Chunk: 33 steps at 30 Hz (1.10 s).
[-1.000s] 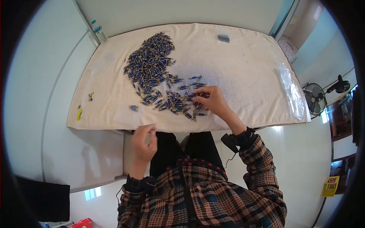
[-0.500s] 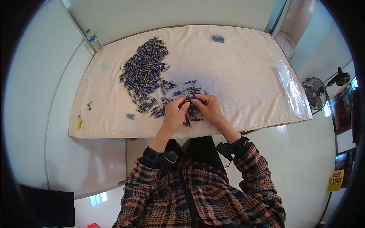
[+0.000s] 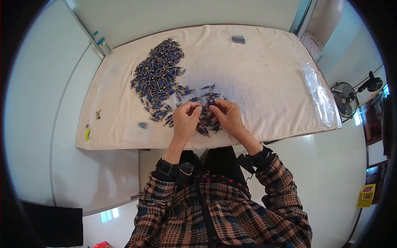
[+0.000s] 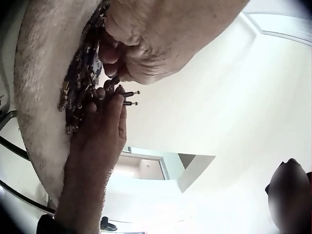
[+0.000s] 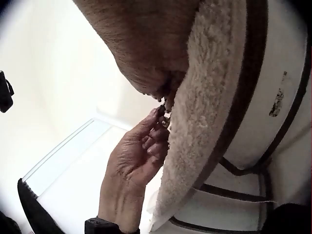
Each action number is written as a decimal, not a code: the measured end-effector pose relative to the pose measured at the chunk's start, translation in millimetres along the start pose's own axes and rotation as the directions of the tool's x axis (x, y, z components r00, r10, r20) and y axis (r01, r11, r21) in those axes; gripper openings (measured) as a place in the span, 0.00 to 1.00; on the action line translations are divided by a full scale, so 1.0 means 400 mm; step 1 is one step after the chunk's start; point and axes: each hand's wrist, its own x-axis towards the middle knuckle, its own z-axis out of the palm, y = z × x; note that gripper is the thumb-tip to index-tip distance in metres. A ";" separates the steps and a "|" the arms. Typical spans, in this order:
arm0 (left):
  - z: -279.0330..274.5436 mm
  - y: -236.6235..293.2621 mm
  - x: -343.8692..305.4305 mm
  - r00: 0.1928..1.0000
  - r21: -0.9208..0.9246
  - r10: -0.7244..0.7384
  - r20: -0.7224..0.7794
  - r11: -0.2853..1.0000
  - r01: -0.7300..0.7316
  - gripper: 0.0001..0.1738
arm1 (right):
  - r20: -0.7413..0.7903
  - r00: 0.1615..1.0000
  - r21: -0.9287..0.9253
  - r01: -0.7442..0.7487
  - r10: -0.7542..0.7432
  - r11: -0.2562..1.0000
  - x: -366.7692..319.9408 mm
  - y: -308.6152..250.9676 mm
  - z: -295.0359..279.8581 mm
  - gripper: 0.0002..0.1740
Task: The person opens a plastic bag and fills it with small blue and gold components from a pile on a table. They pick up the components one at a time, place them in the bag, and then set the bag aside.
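Small blue plugs with gold-coloured metal ends lie in a large heap (image 3: 157,68) at the left of the cloth-covered table (image 3: 277,78). A looser group (image 3: 202,129) spreads under and between the two hands. My right hand (image 3: 230,120) pinches blue plugs; in the left wrist view two plugs (image 4: 130,103) stick out past its fingers, metal tips outward. Facing it closely, my left hand (image 3: 185,123) has its thumb and index finger together. In the right wrist view those fingertips pinch a small dark plug (image 5: 162,110). Fingers partly hide the held pieces.
A row of blue pieces (image 3: 238,39) lies at the back, and a small cluster (image 3: 142,125) near the front left. Brass bits (image 3: 98,114) and a yellow item (image 3: 87,134) sit far left. A clear plastic sheet (image 3: 318,95) lies right; a bottle (image 3: 102,43) stands back left.
My left hand has come up from the table's front edge to meet the right hand over the plugs. In the last half second the two hands have drawn slightly apart.
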 end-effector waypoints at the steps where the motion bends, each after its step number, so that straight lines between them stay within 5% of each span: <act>1: -0.006 0.003 -0.002 0.999 -0.029 -0.045 0.021 0.999 0.045 0.06 | 0.019 1.000 -0.011 -0.017 0.018 1.000 0.000 -0.002 0.000 0.09; 23: -0.024 0.001 -0.013 0.994 -0.131 -0.063 0.094 0.989 0.075 0.07 | 0.099 0.991 -0.186 0.107 -0.090 0.977 -0.013 -0.011 0.008 0.08; 27: -0.054 0.003 -0.016 0.991 -0.226 -0.126 0.048 0.965 0.134 0.08 | -0.037 0.984 -0.230 0.162 -0.175 0.960 -0.017 -0.020 0.010 0.08; 30: -0.073 0.008 -0.029 0.986 -0.341 -0.148 0.080 0.925 0.166 0.09 | -0.013 0.884 -0.387 0.427 -0.467 0.817 -0.010 -0.021 0.016 0.10; 33: -0.076 0.018 -0.038 0.985 -0.315 -0.148 0.087 0.934 0.168 0.10 | -0.077 0.869 -0.469 0.401 -0.489 0.787 -0.028 -0.063 0.025 0.09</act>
